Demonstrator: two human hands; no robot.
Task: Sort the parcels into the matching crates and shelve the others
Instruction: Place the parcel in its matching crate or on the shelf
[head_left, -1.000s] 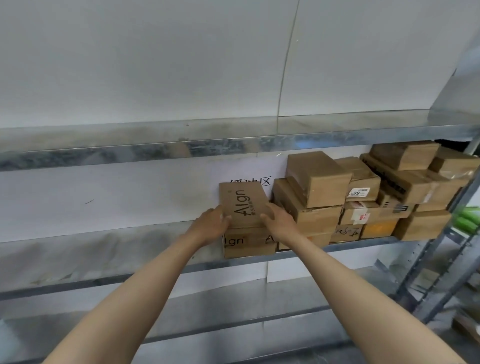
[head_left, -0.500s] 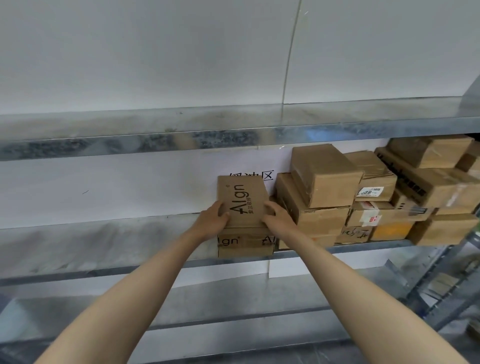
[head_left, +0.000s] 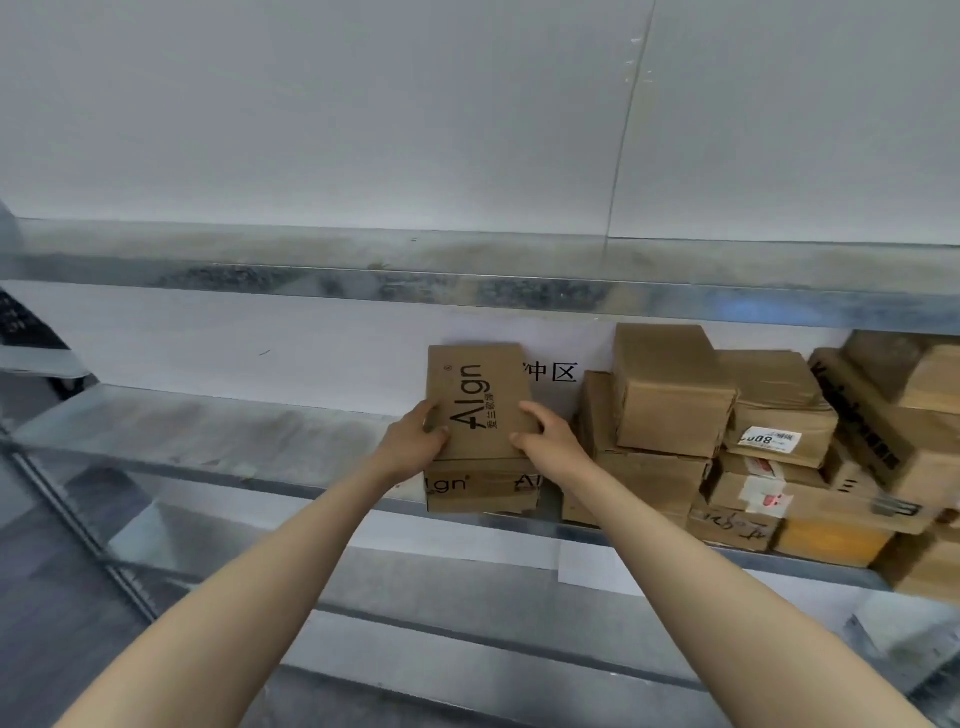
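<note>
The Align carton (head_left: 478, 400) sits on top of a lower Align carton (head_left: 480, 486) at the front edge of the galvanised shelf (head_left: 208, 436). Its printed face is turned toward the camera and its far end is close to the white wall (head_left: 260, 343). The left hand (head_left: 415, 441) grips its near left corner, thumb laid over the printed face and fingers curled round the side. The right hand (head_left: 545, 441) holds the near right corner the same way, fingers wrapped on the edge. Whether the carton lies flat on the one beneath or is tipped up at its near end cannot be told from this view.

The step looks like seating a parcel on the shelf. The lower carton stands right at the shelf lip. A push that drags it, or a release before the upper one is square, could send either over the edge. The stack of cartons (head_left: 670, 389) just beside on the right looks loosely piled, and a nudge from the right wrist could shift it. The upper shelf (head_left: 467, 291) hangs not far above, so a high lift risks a knock
</note>
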